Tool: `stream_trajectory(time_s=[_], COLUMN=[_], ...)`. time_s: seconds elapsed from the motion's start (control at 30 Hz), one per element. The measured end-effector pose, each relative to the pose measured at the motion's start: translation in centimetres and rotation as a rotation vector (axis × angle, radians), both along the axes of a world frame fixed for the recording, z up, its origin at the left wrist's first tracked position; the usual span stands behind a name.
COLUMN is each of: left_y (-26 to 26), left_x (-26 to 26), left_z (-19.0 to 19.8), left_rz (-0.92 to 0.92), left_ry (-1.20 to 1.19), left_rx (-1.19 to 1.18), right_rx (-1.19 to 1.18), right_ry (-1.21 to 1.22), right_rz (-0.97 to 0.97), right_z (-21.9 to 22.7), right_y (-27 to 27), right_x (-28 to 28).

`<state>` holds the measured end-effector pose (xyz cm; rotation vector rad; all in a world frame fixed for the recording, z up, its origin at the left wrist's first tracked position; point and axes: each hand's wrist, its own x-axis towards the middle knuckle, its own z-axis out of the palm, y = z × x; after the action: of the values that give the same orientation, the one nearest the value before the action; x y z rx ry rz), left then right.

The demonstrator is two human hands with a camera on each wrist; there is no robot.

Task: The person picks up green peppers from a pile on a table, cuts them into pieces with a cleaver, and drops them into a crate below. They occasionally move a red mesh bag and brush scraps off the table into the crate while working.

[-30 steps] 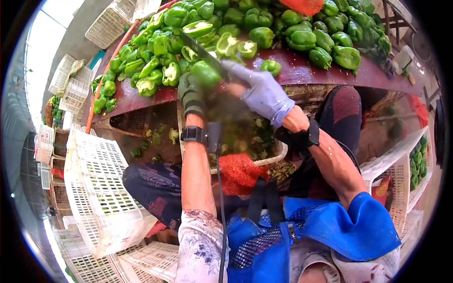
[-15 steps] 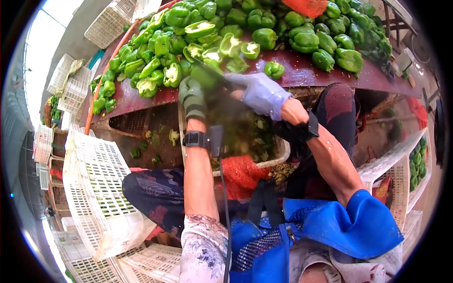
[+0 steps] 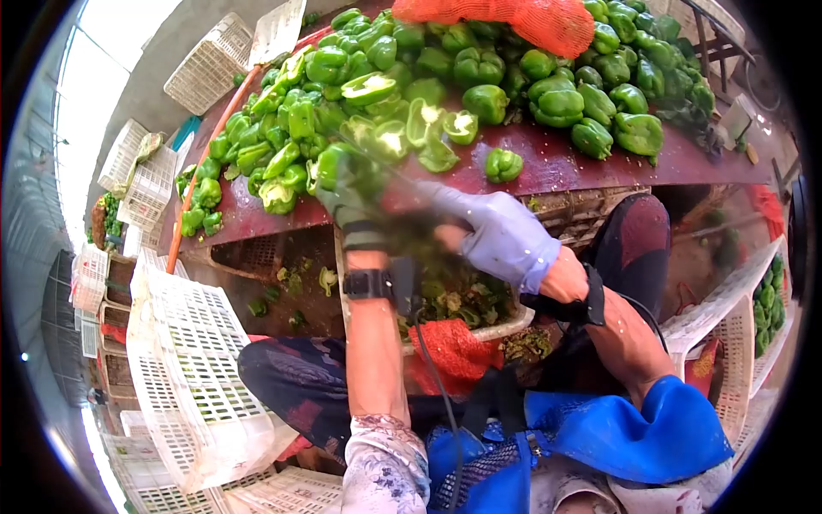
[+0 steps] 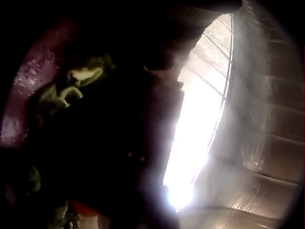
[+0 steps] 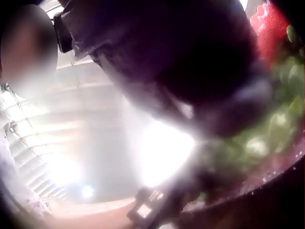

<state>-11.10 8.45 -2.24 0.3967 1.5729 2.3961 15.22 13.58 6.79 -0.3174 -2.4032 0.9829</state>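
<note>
In the head view my left hand [image 3: 349,197], in a dark green glove, grips a green bell pepper [image 3: 332,163] over the table's near edge. My right hand [image 3: 501,236], in a pale purple glove, is curled around a knife [image 3: 392,171] whose blade blurs beside the left hand. Halved bell peppers [image 3: 421,124] with pale cores lie just beyond the hands. One whole small pepper [image 3: 503,165] sits apart near the edge. Both wrist views are mostly dark or glaring; the right one shows the purple glove [image 5: 190,62] close up, the held things hidden.
A large heap of green peppers [image 3: 556,103] covers the dark red table [image 3: 548,180], with a red mesh bag [image 3: 548,26] on top. Below the hands stands a crate [image 3: 518,324] of pepper scraps. White plastic crates [image 3: 205,343] flank the person's knees.
The knife blade, earlier seen pointing up and left over the pepper, is now a blur beside the left hand. The whole head view has shifted, so the table appears lower.
</note>
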Motion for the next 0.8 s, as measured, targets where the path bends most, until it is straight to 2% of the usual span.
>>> stream_trajectory(time_s=[0.03,0.1,0.13,0.2,0.27,0.37,0.43,0.47,0.5,0.53,0.57,0.63,0.73,0.8], left_y=[0.3,2.2,3.2,4.9,6.4,9.4,11.2,14.2,14.9,15.6,17.7,19.7,22.3,22.3], left_x=[0.1,-3.7,-5.7,-9.9,-11.2,-6.6,-2.2,-2.0,1.7,5.0,5.3,7.0,7.4,7.3], left_z=[0.9,5.4,7.5,11.4,13.2,10.5,7.6,4.2,4.6,4.7,3.2,3.1,2.6,3.1], left_rz=[0.015,-0.012,-0.027,-0.082,-0.134,-0.1,-0.339,-0.438,-0.521,-0.584,-0.569,-0.426,-0.396,-0.416], left_ry=[0.134,0.15,0.158,0.125,0.081,0.138,0.44,0.66,0.729,0.777,0.997,1.129,0.992,1.045], left_rx=[0.006,0.046,0.066,0.148,0.202,0.083,-0.205,-0.236,-0.415,-0.442,-0.544,-0.752,-1.005,-1.041], right_rx=[0.029,0.091,-0.007,-0.086,-0.149,-0.136,-0.252,-0.267,-0.26,-0.253,-0.253,-0.239,-0.221,-0.23], right_ry=[0.067,0.197,0.126,0.134,0.231,0.243,0.247,0.248,0.243,0.237,0.24,0.251,0.262,0.264], right_rz=[-0.026,-0.085,-0.09,-0.179,-0.286,-0.478,-0.482,-0.487,-0.495,-0.503,-0.508,-0.518,-0.52,-0.515], right_z=[0.3,0.8,2.0,2.4,1.9,1.6,1.3,1.1,1.1,1.1,1.0,0.9,1.0,1.3], right_y=[0.3,1.3,1.8,3.0,4.5,6.3,7.1,7.5,7.6,7.8,7.9,8.1,8.2,8.0], right_x=[0.2,1.1,2.1,3.2,4.1,5.3,6.2,6.6,7.0,7.3,7.6,8.2,8.6,8.7])
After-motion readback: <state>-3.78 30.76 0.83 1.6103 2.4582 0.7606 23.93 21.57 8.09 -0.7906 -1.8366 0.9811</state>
